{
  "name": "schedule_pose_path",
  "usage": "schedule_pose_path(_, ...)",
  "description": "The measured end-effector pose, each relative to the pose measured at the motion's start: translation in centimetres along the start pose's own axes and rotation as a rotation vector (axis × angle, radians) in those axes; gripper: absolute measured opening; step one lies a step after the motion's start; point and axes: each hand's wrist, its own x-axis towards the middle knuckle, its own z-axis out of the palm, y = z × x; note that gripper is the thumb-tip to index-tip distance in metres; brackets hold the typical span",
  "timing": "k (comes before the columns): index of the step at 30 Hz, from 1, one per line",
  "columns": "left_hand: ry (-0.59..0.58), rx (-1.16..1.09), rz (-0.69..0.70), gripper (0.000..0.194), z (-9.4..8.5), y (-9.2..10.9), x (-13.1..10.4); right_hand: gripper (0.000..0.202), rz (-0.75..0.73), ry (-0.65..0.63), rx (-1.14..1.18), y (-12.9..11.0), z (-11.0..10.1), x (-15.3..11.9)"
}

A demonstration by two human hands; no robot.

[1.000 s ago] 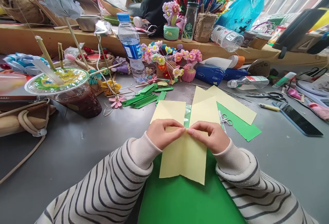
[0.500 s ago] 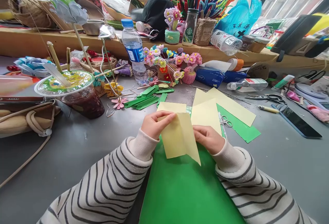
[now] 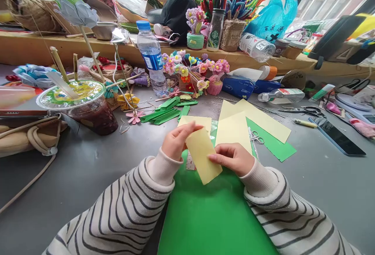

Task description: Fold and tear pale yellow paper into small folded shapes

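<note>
The folded pale-yellow paper piece (image 3: 204, 156) is held between the two hands, tilted, its upper end leaning toward the left and its lower end toward the right, above the large green sheet (image 3: 213, 216) that lies on the grey bench (image 3: 117, 169). The left hand (image 3: 177, 141) pinches the paper at its upper left corner, fingers reaching along the top edge; the thumb is partly hidden behind the paper. The right hand (image 3: 234, 157) pinches the right edge lower down, its thumb lying on the near face and its other fingers curled behind.

Beyond the hands, a flat pale-yellow paper sheet (image 3: 234, 130) lies just past the right hand, and a small pair of silver scissors (image 3: 256, 137) rests beside it, to the right. Another pale-yellow sheet (image 3: 199, 120) lies behind the left hand, partly covered by it. Folded green paper strips (image 3: 164, 113) are piled farther back, near a pink paper flower (image 3: 134, 117). A clear plastic cup of dark drink (image 3: 96, 118) stands tilted to the left, well apart from the hands.
</note>
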Motion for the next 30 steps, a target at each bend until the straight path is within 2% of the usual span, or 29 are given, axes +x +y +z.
schedule_pose_path(2,-0.105,0.097,-0.004,0.040,-0.5,0.8,0.1,0.026,-0.025,0.013,-0.085,0.1,-0.2,-0.1)
schedule_pose_path(5,-0.249,0.347,0.060,0.030,-1.0,1.2,0.2,0.025,-0.064,0.020,-0.208,-0.1,-0.4,-0.3)
schedule_pose_path(7,-0.291,0.489,0.093,0.022,-1.2,1.0,0.3,0.023,-0.077,0.026,-0.225,-0.2,-0.4,-0.3)
schedule_pose_path(9,-0.275,0.549,0.119,0.020,-1.3,0.7,0.3,0.022,-0.093,0.066,-0.192,-0.3,-0.5,-0.3)
schedule_pose_path(12,-0.245,0.512,0.129,0.019,-1.3,0.5,0.2,0.022,-0.120,0.142,-0.151,-0.4,-0.9,-0.3)
schedule_pose_path(17,-0.216,0.510,0.136,0.019,-1.3,0.6,0.1,0.023,-0.139,0.161,-0.209,-0.6,-1.5,-0.3)
schedule_pose_path(24,-0.113,0.484,0.140,0.026,-1.7,0.6,0.5,0.021,-0.115,0.271,-0.208,-0.6,-2.6,-0.3)
schedule_pose_path(27,-0.119,0.533,0.139,0.031,-1.9,0.3,0.6,0.022,-0.097,0.310,-0.177,-0.5,-3.0,-0.2)
schedule_pose_path(29,-0.088,0.671,0.236,0.033,-1.9,-0.1,0.7,0.022,-0.096,0.317,-0.175,-0.3,-2.9,-0.1)
schedule_pose_path(30,-0.035,0.774,0.350,0.032,-1.9,-0.3,0.7,0.022,-0.098,0.318,-0.181,-0.3,-2.9,-0.1)
